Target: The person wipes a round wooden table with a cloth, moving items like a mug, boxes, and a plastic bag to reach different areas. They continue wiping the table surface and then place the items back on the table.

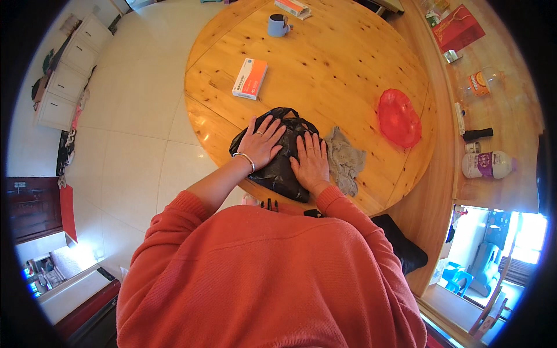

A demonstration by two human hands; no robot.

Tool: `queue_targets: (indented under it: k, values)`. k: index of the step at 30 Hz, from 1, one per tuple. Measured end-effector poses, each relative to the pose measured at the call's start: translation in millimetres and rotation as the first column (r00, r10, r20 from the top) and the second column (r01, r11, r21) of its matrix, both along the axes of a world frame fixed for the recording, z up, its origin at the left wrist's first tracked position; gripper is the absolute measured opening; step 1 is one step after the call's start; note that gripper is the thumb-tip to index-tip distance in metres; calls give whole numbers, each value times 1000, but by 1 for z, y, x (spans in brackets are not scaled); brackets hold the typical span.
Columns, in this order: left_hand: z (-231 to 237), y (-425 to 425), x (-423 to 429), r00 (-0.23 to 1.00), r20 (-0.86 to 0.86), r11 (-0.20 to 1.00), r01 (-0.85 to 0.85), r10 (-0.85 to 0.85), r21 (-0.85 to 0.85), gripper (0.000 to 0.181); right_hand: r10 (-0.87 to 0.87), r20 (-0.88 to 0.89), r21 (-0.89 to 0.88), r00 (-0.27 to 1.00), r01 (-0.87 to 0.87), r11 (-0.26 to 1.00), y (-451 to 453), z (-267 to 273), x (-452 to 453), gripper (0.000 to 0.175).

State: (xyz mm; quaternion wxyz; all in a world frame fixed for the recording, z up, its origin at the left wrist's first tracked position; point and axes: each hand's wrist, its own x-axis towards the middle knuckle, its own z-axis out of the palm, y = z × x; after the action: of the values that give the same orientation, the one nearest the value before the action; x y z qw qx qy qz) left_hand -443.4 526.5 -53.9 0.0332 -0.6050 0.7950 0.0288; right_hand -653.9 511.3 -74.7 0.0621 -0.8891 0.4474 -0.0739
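A black plastic bag (pixel 278 167) lies at the near edge of the round wooden table (pixel 330 69). My left hand (pixel 262 141) rests flat on its upper left part, fingers spread, with a ring and a bracelet showing. On the bag's right side lies my right hand (pixel 312 163), palm down, its fingers only slightly apart. What the bag contains is hidden. A crumpled grey-beige cloth (pixel 346 158) sits just right of my right hand. Beyond the bag is a white and orange box (pixel 250 79) that bears writing.
A red scalloped plate (pixel 399 117) lies on the table's right side. Farther back stand a blue-grey mug (pixel 277 26) and another orange-white box (pixel 293 7). Along the wooden counter at right are a plastic bottle (pixel 481 83), a white bottle with purple label (pixel 487 165) and a red paper bag (pixel 459 28).
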Motion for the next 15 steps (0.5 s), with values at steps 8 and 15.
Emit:
queue_targets:
  k: [8, 15]
  values:
    - [9, 13, 11, 947, -318, 967, -36, -48, -251, 57, 46, 78, -32, 996, -44, 999, -4, 24, -2, 64]
    - [5, 53, 2, 911, -306, 958, 233, -275, -168, 57, 142, 127, -122, 982, -127, 984, 15, 34, -3, 56]
